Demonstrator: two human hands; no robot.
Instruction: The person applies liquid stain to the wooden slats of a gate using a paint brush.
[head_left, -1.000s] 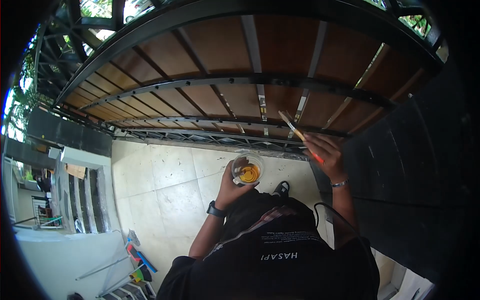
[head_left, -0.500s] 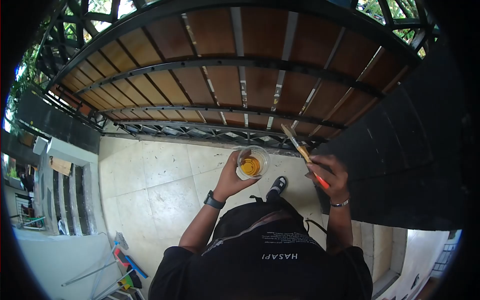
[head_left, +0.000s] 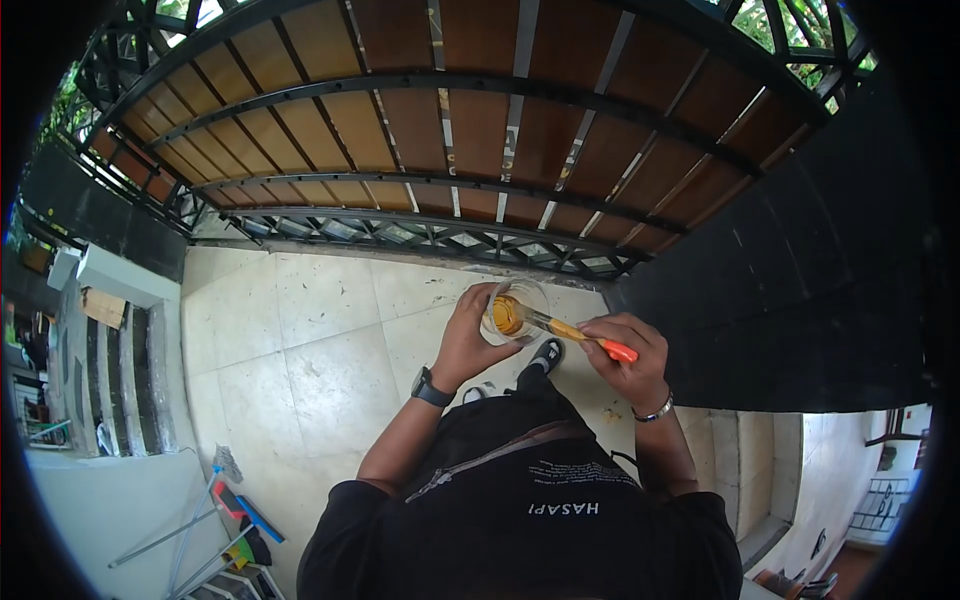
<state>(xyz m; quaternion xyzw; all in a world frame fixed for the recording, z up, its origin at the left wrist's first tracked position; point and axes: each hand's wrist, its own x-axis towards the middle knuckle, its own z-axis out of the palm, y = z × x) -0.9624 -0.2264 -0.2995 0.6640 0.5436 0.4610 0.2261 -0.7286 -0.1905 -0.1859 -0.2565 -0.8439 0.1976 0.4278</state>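
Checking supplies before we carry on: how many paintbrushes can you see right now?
1. The paintbrush is in the right hand, its bristle end dipped into the clear cup held by the left hand. Others may lie out of view.

Amber liquid (head_left: pixel 507 314) (orange-handled brush (head_left: pixel 580 335)).

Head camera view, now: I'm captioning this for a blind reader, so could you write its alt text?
Seen from above, a person's left hand holds a clear plastic cup of amber liquid while the right hand dips a paintbrush with an orange handle into it. They stand on pale floor tiles before a brown wooden gate with black metal framing.
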